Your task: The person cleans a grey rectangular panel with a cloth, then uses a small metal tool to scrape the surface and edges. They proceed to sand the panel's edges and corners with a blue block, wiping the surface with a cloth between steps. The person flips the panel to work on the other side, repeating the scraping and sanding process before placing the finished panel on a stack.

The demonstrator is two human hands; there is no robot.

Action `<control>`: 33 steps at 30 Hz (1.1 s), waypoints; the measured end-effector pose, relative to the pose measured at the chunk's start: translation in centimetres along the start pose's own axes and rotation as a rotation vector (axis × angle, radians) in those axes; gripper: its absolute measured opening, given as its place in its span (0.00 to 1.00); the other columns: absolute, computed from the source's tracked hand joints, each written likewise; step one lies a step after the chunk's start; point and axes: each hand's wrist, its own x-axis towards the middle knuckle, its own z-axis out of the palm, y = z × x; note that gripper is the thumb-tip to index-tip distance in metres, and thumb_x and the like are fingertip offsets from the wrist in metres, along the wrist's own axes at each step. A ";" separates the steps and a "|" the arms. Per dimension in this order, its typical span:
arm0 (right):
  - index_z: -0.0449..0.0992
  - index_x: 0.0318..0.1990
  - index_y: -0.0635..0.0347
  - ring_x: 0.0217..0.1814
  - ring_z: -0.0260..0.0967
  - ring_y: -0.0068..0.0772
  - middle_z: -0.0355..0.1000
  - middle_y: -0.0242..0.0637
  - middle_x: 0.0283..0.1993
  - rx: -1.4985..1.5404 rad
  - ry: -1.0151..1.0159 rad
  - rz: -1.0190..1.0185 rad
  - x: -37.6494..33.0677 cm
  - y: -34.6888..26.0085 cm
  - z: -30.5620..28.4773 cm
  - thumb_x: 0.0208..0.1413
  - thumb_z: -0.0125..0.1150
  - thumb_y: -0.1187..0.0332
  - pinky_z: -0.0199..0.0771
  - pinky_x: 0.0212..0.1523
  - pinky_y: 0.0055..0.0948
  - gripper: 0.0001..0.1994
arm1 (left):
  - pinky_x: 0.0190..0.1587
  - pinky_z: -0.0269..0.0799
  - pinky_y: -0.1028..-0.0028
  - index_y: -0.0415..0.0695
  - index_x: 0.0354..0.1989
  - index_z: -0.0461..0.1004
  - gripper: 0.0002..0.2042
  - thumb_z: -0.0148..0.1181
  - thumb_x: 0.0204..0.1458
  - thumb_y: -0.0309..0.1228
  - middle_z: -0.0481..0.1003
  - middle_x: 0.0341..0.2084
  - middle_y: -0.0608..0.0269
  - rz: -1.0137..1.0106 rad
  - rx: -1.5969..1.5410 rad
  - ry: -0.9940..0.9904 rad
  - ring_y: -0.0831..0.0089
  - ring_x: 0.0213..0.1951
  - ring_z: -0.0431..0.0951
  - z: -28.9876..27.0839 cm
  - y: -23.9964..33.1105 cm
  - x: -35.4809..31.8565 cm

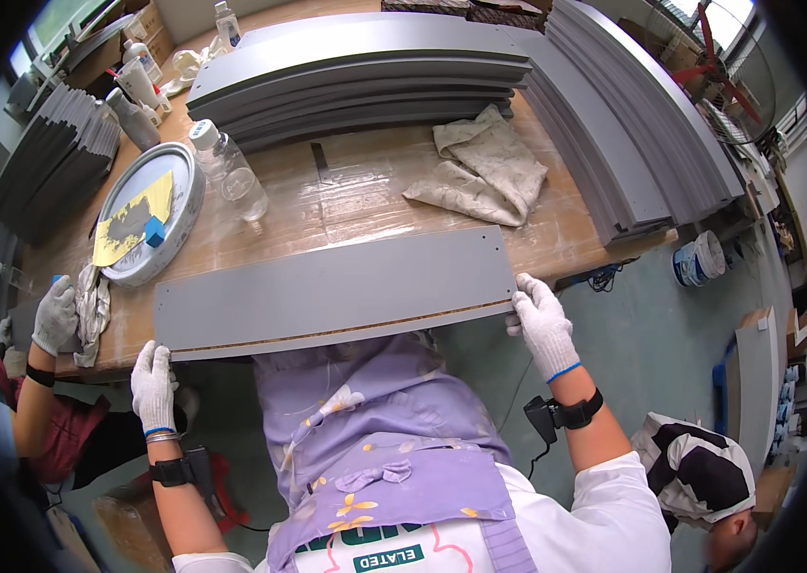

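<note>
A long grey panel lies at the table's near edge, a brown strip running along its near side and small dark holes at its ends. At its near left corner, my left hand grips it in a white knit glove. My right hand, gloved alike, pinches the right end. Fingertips beneath the panel are hidden. To the left, a white round lid or tub bears a yellow sheet with grey smears and a small blue block. Beyond the panel lies a crumpled pale cloth.
Stacked grey panels stand at the back, with more stacks on the right. A clear bottle stands near the tub. A co-worker's gloved hand is at far left. Another person is low right. A fan stands back right.
</note>
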 end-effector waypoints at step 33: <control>0.55 0.73 0.46 0.78 0.42 0.55 0.40 0.47 0.79 -1.201 0.010 -0.311 14.5 -15.3 2.7 0.44 0.68 0.39 0.52 0.73 0.50 0.50 | 0.30 0.80 0.63 0.47 0.51 0.74 0.22 0.55 0.61 0.52 0.78 0.38 0.57 -0.229 -0.690 -0.216 0.64 0.33 0.81 6.4 1.6 -7.5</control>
